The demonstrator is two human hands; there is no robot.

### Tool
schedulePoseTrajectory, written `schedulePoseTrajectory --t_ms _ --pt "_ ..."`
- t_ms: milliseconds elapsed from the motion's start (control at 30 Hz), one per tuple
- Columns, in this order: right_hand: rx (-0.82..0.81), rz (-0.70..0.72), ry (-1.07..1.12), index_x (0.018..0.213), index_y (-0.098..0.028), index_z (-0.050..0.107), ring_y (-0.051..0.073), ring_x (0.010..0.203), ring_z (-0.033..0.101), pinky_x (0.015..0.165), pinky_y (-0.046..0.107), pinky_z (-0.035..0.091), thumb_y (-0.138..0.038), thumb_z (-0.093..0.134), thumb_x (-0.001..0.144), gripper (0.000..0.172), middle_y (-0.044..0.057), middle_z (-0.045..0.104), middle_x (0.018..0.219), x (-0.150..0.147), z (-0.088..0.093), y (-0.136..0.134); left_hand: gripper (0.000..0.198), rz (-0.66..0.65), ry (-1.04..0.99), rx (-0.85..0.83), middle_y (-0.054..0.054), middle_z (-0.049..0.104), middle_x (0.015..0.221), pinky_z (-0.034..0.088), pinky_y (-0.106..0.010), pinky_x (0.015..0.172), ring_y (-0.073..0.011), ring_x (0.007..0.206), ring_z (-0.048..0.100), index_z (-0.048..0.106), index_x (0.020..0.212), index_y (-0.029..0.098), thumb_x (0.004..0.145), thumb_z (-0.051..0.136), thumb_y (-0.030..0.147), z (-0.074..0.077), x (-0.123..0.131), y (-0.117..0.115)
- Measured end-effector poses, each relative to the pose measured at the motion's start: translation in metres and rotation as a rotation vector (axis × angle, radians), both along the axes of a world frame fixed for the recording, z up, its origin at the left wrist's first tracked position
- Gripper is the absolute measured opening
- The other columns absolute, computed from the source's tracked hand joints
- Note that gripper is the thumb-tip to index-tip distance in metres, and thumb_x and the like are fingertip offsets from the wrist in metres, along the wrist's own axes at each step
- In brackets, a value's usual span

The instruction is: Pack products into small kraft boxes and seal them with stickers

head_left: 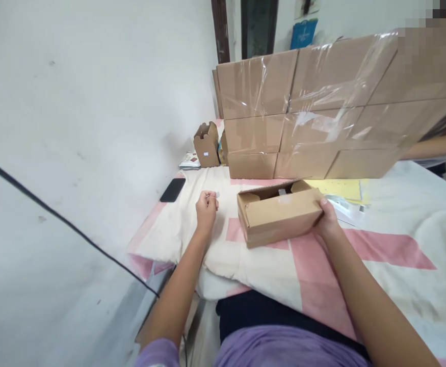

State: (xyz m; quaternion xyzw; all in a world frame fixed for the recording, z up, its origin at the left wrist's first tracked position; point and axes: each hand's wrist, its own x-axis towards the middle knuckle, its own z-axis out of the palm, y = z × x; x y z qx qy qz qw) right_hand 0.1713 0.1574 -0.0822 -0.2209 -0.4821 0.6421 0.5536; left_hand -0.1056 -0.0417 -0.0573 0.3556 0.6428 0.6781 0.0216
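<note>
A long brown cardboard box [284, 216] rests tilted on the cloth in front of me, and a small piece of clear tape or sticker sits on its top edge. My right hand [326, 219] is closed around the box's right end. To the left of the box, apart from it, my left hand [206, 206] is pinched on a small translucent sticker [217, 194]. The inside of the box is mostly dark and hidden.
A wall of taped cartons [310, 112] stands across the table's back. At the left lie a black phone [173, 190], a small open carton [206, 145] and a packet [189, 160]. Behind the box are yellow paper [335, 189] and clear plastic [345, 206]. Another person's arm [435, 147] shows at right.
</note>
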Motion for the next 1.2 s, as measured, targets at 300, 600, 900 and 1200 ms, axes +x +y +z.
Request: schedulePoseTrajectory --t_ms 300,600,900,1200 --pt "0.257 -0.008 -0.263 0.142 -0.029 0.058 0.035 0.143 0.049 0.119 0.051 0.04 -0.066 0.064 0.087 0.066 0.007 0.057 0.151 0.003 0.022 -0.029 0.031 -0.036 0.124 0.003 0.007 0.051 0.051 0.032 -0.021 0.047 -0.0096 0.045 0.046 0.053 0.086 0.022 0.093 0.063 0.051 0.07 -0.034 0.06" --pt "0.254 0.12 -0.268 0.154 -0.029 0.041 0.037 0.144 0.048 0.115 0.053 0.044 -0.068 0.061 0.087 0.079 0.012 0.048 0.158 0.009 0.019 -0.028 0.027 -0.726 1.051 -0.177 -0.002 0.068 0.07 0.04 -0.03 0.07 -0.0158 0.063 0.058 0.069 0.078 0.024 0.095 0.062 0.043 0.148 0.069 0.259" --pt "0.267 0.105 -0.284 0.155 -0.026 0.039 0.039 0.144 0.045 0.12 0.057 0.036 -0.068 0.069 0.079 0.092 0.016 0.046 0.156 0.011 0.024 -0.028 0.016 -1.121 1.502 -0.54 -0.013 0.072 0.071 0.037 -0.034 0.066 -0.0225 0.069 0.064 0.072 0.084 0.018 0.091 0.057 0.016 0.052 0.186 0.396" --pt "0.313 0.087 -0.266 0.155 -0.026 0.041 0.04 0.141 0.047 0.118 0.057 0.037 -0.067 0.076 0.07 0.1 0.015 0.05 0.152 0.01 0.025 -0.024 0.038 -1.149 1.503 -0.706 -0.002 0.065 0.06 0.037 -0.028 0.059 -0.0194 0.059 0.064 0.068 0.078 0.023 0.093 0.062 0.058 0.025 0.183 0.398"
